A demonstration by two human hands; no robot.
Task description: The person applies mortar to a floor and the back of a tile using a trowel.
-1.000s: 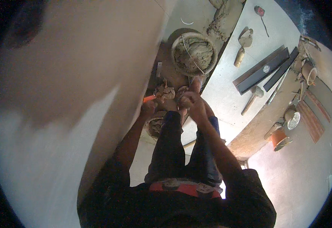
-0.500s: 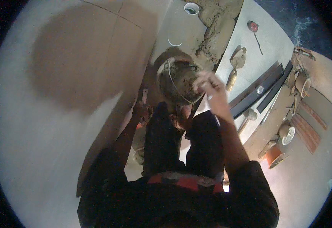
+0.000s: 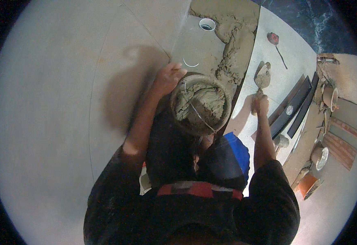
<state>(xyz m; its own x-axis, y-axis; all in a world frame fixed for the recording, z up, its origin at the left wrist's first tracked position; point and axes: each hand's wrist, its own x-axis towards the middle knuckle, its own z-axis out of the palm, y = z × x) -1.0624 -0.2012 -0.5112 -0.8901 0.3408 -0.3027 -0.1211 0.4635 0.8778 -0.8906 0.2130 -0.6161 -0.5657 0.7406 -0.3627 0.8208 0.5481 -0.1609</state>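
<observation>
A round bucket (image 3: 177,118) with grey-brown mortar (image 3: 205,100) in it stands between my knees. Its thin wire handle (image 3: 195,108) lies across the opening. My left hand (image 3: 169,79) is at the bucket's upper left rim, its fingers bent together; what they grip, if anything, is hidden. To the right, my right hand (image 3: 261,104) is closed round the handle of a mortar-smeared trowel (image 3: 263,75). The trowel's blade points away from me and lies over the pale slab.
Wet mortar (image 3: 231,45) covers part of the floor beyond the bucket, beside a white pipe opening (image 3: 207,24). On the pale slab (image 3: 282,92) are a red object with a dark stem (image 3: 273,38), long dark bars (image 3: 291,108) and a mallet head (image 3: 282,141). An orange bucket (image 3: 308,185) lies farther right.
My left hand has risen from beside my knee to the bucket's rim. My right hand has left the bucket and taken hold of the trowel. The bucket's mortar shows more fully.
</observation>
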